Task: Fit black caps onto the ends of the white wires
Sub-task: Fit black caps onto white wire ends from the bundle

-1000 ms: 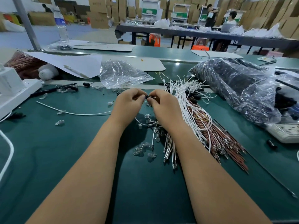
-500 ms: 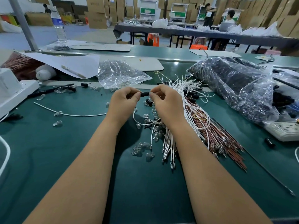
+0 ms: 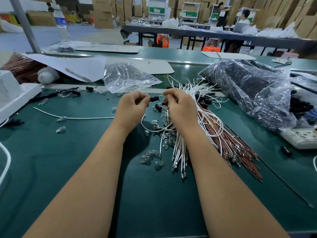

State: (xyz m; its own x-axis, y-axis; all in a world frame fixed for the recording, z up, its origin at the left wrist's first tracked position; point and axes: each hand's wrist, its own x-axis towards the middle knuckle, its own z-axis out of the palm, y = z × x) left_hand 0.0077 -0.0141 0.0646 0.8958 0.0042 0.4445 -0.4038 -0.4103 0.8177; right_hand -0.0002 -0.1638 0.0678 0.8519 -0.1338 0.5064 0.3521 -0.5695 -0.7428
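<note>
Head view: left hand (image 3: pixel 132 107) fingers pinch black cap (image 3: pixel 154 99) above green counter (image 3: pixel 51 160). Right hand (image 3: pixel 180 107) fingers curl, contents hidden, beside white wires (image 3: pixel 202 93). Cap light, rigid; wire thin, floppy, best held near tip.

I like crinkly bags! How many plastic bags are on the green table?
2. A clear bag lies just beyond the hands. A bigger bag stuffed with black parts sits to the right. More may be hidden; the far table's white bags aren't counted.
</note>
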